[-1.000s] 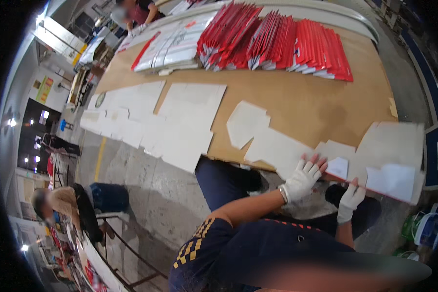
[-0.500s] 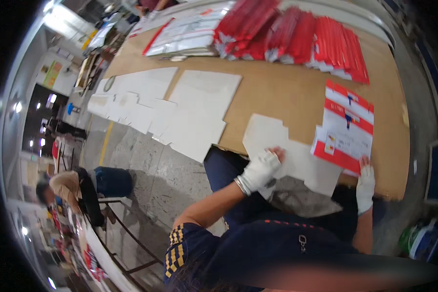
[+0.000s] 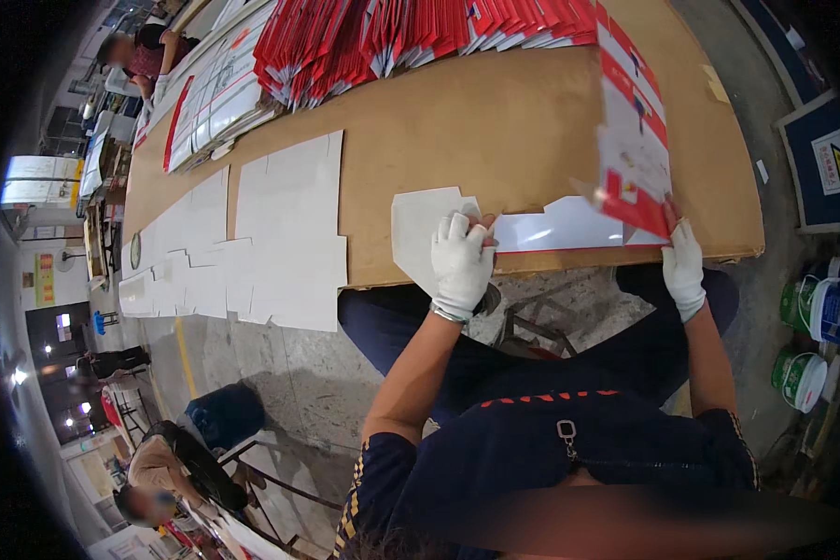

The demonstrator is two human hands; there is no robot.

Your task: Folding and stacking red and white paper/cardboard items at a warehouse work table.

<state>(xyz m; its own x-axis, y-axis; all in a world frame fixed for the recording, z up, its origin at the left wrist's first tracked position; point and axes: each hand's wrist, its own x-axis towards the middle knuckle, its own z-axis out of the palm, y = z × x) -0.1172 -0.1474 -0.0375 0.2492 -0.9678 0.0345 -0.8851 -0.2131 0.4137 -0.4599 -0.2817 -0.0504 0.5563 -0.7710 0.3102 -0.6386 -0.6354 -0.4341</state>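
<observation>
A flat carton blank (image 3: 558,231) lies along the near edge of the table in front of me. At its left is a plain grey-white part, and in the middle a glossy white strip with a red edge. My left hand (image 3: 462,263), in a white glove with bare fingertips, has its fingers curled over the blank where these parts meet. To the right, a red and white printed panel (image 3: 637,154) stands tilted up and is smeared by motion. My right hand (image 3: 684,271), gloved likewise, grips its lower right corner; the thumb is partly hidden.
Plain white blanks (image 3: 289,210) lie overlapped at the left. Along the far side are rows of red folded cartons (image 3: 420,33) and a stack of white flat sheets (image 3: 219,89). Buckets (image 3: 801,378) stand on the floor at right. Another person (image 3: 182,467) sits at lower left.
The printed panel lay flat and is now lifted at a tilt. My left hand has closed on the blank, whose middle now shows a glossy white strip. My view has shifted.
</observation>
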